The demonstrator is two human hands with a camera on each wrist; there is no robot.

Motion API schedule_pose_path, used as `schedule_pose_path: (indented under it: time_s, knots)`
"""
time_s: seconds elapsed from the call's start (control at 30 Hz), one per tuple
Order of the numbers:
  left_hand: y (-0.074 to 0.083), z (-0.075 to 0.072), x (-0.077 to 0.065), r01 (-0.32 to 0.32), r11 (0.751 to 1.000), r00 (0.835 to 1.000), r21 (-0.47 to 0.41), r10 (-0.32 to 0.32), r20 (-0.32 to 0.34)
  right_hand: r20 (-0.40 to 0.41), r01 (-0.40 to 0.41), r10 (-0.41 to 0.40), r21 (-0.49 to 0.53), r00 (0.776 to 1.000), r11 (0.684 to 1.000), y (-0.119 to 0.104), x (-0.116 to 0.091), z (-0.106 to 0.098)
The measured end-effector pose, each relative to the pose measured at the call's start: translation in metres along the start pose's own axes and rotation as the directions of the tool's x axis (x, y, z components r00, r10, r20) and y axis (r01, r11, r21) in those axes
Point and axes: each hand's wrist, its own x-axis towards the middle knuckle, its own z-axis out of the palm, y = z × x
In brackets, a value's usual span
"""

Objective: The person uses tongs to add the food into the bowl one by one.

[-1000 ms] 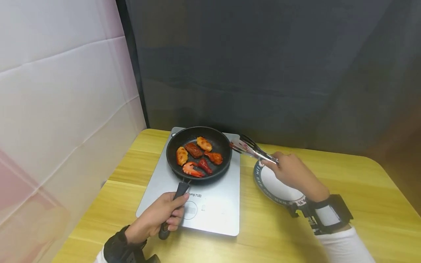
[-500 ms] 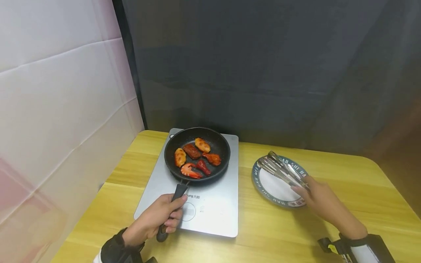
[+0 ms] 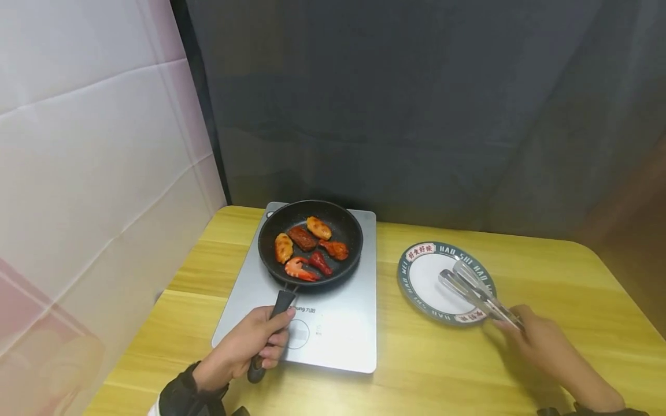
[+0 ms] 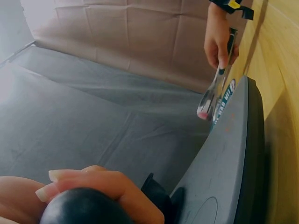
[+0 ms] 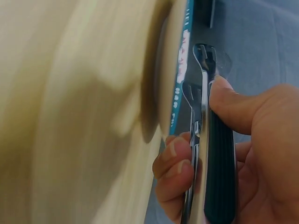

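My left hand point(image 3: 257, 341) grips the black handle point(image 3: 278, 315) of a frying pan point(image 3: 343, 277), fingers curled round it. In the pan lie several pieces of food: a shrimp point(image 3: 300, 269), two yellowish browned pieces, a dark brown slab point(image 3: 302, 237) and two reddish drumstick-shaped pieces. Over at the right, my right hand point(image 3: 541, 341) holds metal tongs point(image 3: 470, 289) between thumb and fingers. The tips hang over a white plate point(image 3: 424, 283) with a dark green lettered rim. Nothing shows between the tips. In the right wrist view the tongs point(image 5: 219, 163) have a dark green grip.
Under the pan is a flat silver induction cooker point(image 3: 348, 341) on a yellow wood-grain table point(image 3: 416, 370). A dark cloth point(image 3: 406, 115) hangs behind the table's far edge. A pale sheet point(image 3: 104, 173) stands along the left side.
My right hand and the tongs have moved from beside the pan's right rim, rightward and nearer to me, over the plate. My left hand keeps its hold on the pan handle.
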Motion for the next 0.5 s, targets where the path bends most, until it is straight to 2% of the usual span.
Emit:
schedule_pose_path:
  time_s: [0.33, 0.5]
  knots:
    - [0.001, 0.0, 0.0, 0.006, 1.0, 1.0, -0.009, -0.007, -0.005, -0.02, 0.019, -0.02, -0.016, 1.0, 1.0, 0.009, -0.014, 0.003]
    - [0.001, 0.001, 0.0, 0.009, 1.0, 1.0, -0.008, -0.009, -0.006, 0.042, -0.008, 0.009, -0.019, 0.999, 1.0, 0.01, -0.016, 0.003]
